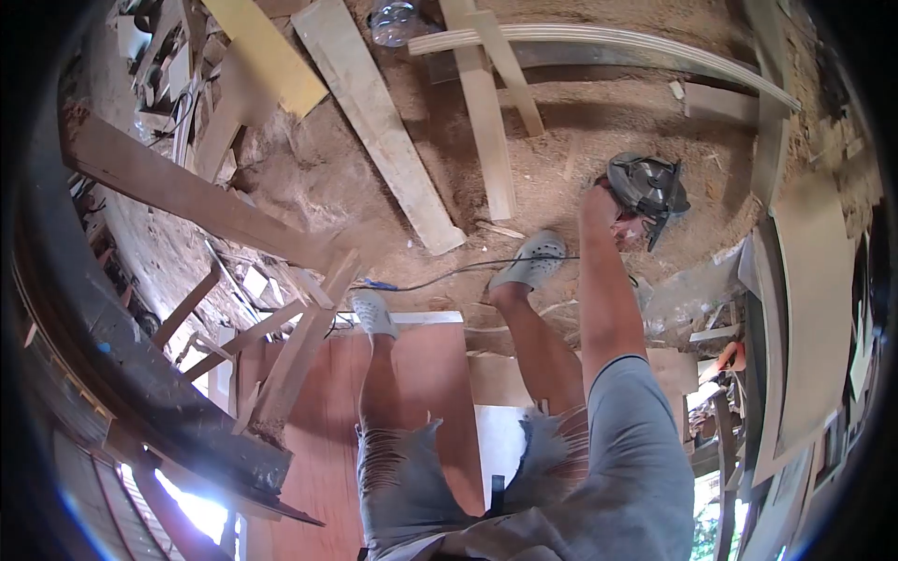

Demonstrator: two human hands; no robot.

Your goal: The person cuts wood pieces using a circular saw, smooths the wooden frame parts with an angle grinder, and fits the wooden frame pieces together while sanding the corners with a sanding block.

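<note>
Reaching beyond clogs (541, 258) standing apart, seemingly for balance, the curled right hand (629, 225) is gripping a circular saw (647, 182), apparently to steady it, toward the floor's (561, 201) right edge. Planks (379, 122) are lying beyond. The left hand is not showing; I cannot tell its grip.

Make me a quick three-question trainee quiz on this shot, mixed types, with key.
1. What is the right grip on?
A) a hammer
B) a saw
C) a drill

2. True or false: the yellow board lies at the upper right of the picture.

3. Fill in: of the two clogs, the ____ one is nearer the saw.

Key:
1. B.
2. False; it lies at the upper left.
3. Right: the right clog stands closer to the saw than the left clog.
</note>
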